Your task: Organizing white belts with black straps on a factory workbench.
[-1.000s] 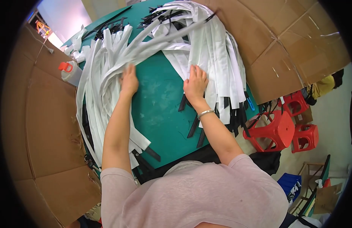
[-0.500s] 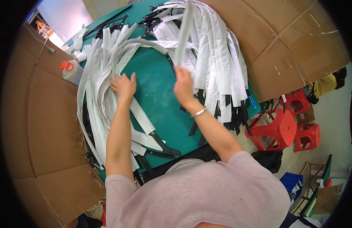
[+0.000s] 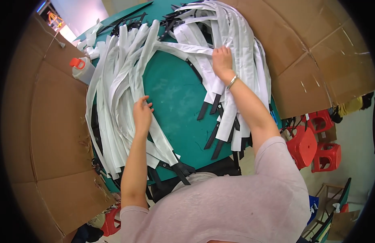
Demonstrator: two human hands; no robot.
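My right hand is closed at the upper edge of the right-hand pile of white fabric strips, its fingers pinching a white strip. Below it hang strip ends with black bands. My left hand is beside the left-hand bundle of white strips, fingers loosely bent and apart, holding nothing that I can see. A long white strip runs past that hand down to a black band end near the front edge.
The strips lie on a green table. Cardboard walls stand left and right. A white bottle with a red cap is at the left. Red stools stand beyond the table's right side.
My right hand has moved up and right onto the right-hand pile, bringing the white strip it held upright down there. My left hand has drawn back nearer and off the left bundle.
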